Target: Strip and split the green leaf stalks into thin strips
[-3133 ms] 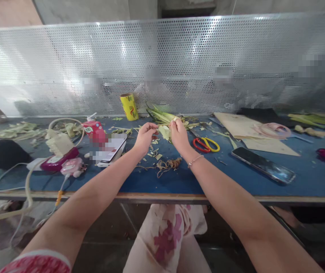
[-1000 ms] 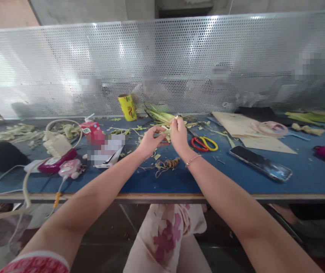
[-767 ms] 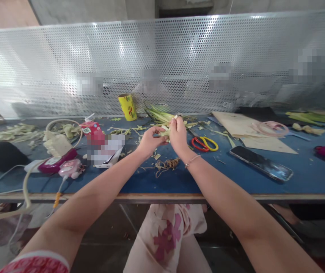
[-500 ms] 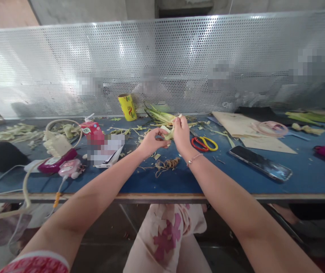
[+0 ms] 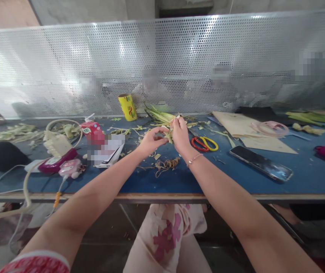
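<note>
Over the blue table, my right hand [image 5: 179, 134] is closed on a small pale green husk-like leaf piece [image 5: 168, 135], its fingers wrapped so that part of the piece is hidden. My left hand [image 5: 153, 140] pinches the leaf's near left side between thumb and fingers. Behind the hands lies a bunch of long green leaves [image 5: 160, 115]. Scissors with one red and one yellow handle [image 5: 204, 144] rest just right of my right hand. A tangle of brown twine [image 5: 166, 165] lies below the hands, nearer the table edge.
A yellow tube [image 5: 127, 107] stands by the perforated metal screen [image 5: 173, 57]. To the left are a red drink carton [image 5: 92, 132], a white device [image 5: 109, 153], cables and leaf scraps. A phone [image 5: 260, 163] and brown card sheets [image 5: 267, 143] lie right.
The leaf piece between my hands has shifted and folded slightly, and my left fingers have closed in on it. Both arms stay nearly in place; the items on the table look unmoved.
</note>
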`<state>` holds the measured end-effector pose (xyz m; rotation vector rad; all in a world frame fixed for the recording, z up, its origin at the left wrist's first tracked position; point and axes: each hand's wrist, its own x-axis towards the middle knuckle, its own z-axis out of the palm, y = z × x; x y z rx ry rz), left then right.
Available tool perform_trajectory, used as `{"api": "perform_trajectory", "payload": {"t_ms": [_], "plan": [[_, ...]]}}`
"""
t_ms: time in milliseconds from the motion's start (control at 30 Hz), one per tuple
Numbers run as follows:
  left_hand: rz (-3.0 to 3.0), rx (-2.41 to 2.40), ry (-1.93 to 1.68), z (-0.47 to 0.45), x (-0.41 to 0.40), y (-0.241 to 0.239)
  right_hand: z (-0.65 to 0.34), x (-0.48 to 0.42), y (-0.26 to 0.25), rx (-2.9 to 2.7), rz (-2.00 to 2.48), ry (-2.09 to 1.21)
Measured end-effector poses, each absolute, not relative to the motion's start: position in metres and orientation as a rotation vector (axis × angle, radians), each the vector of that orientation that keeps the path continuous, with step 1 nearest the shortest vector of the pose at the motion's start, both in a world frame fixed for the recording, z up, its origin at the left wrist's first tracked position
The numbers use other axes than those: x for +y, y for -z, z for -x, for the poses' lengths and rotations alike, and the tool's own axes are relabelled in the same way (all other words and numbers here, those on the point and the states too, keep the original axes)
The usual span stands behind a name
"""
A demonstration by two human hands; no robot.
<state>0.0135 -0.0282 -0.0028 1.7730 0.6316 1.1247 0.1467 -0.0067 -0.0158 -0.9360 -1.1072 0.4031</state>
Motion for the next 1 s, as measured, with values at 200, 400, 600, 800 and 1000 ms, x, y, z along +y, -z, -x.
{"api": "perform_trajectory", "payload": {"t_ms": [200, 400, 600, 800, 1000], "plan": [[-1.865, 0.643, -1.153, -0.011, -0.028, -0.002, -0.148, -0.008, 0.016, -1.145, 0.910, -0.369], [-1.776, 0.623, -1.130, -0.012, -0.030, -0.001, -0.149, -0.014, 0.013, -1.166, 0.938, -0.325], [-1.736, 0.686, -1.123, -0.016, -0.029, 0.001, -0.147, -0.019, 0.009, -1.179, 0.945, -0.330], [-1.727, 0.712, -1.165, -0.017, -0.028, 0.000, -0.146, -0.023, 0.007, -1.180, 0.931, -0.327], [-1.697, 0.705, -1.269, -0.017, -0.025, 0.001, -0.146, -0.021, 0.008, -1.145, 0.912, -0.354]]}}
